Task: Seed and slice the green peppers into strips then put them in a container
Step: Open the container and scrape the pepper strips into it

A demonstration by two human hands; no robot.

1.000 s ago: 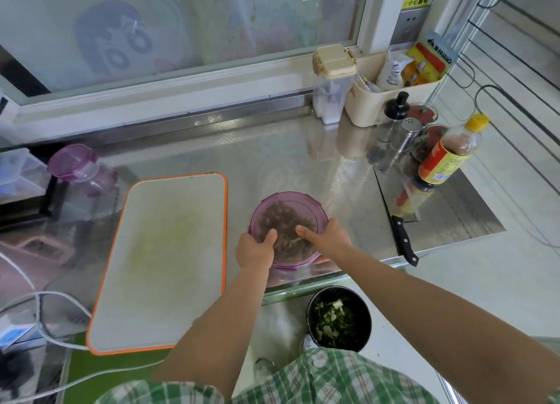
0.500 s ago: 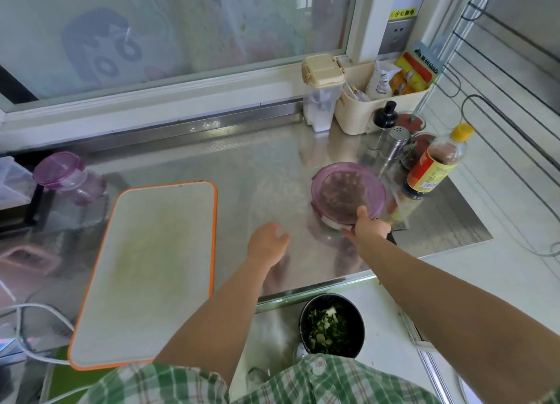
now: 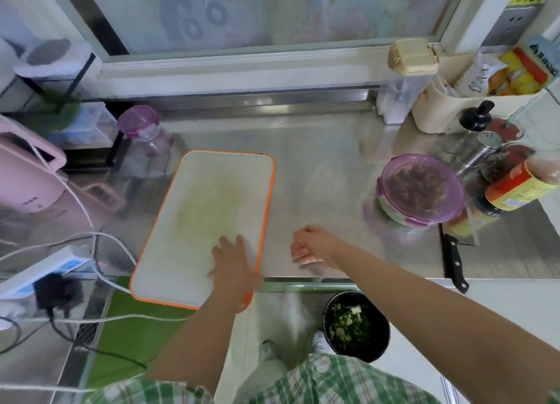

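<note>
The container (image 3: pixel 421 188) stood on the counter (image 3: pixel 318 161), beyond the right hand (image 3: pixel 312 247) and off to its right, well apart from it. Its purple lid was on, and what showed through was dark; whether that was pepper could not be told.

Nearest, below the counter edge and under the right forearm, a black bin (image 3: pixel 378 321) held green scraps (image 3: pixel 348 325).

The left hand (image 3: pixel 231 264) lay flat on the near right part of the board (image 3: pixel 209 209), fingers straight and pressed down, gripping nothing. The board was white with an orange rim and a faint green stain at its middle, and it stretched away ahead of that hand.

Just right of the board, the right hand hung over bare steel, blurred, its fingers loosely curled and holding nothing.

Right of that hand, well apart, a knife (image 3: pixel 453 258) lay with its black handle at the counter edge and its blade reaching under the container.

Past the container a sauce bottle (image 3: pixel 515 188) and a shaker (image 3: pixel 481 149) stood close together.

Far left of the left hand lay a power strip (image 3: pixel 39 270). A pink appliance (image 3: pixel 24 176) sat beyond it.

Beyond the board's far left corner stood a jar (image 3: pixel 139 124) with a purple lid.

Farthest, by the window (image 3: pixel 242 9), a clear box (image 3: pixel 409 70) with a cream lid stood beside a cream tub (image 3: pixel 472 106) of packets.
</note>
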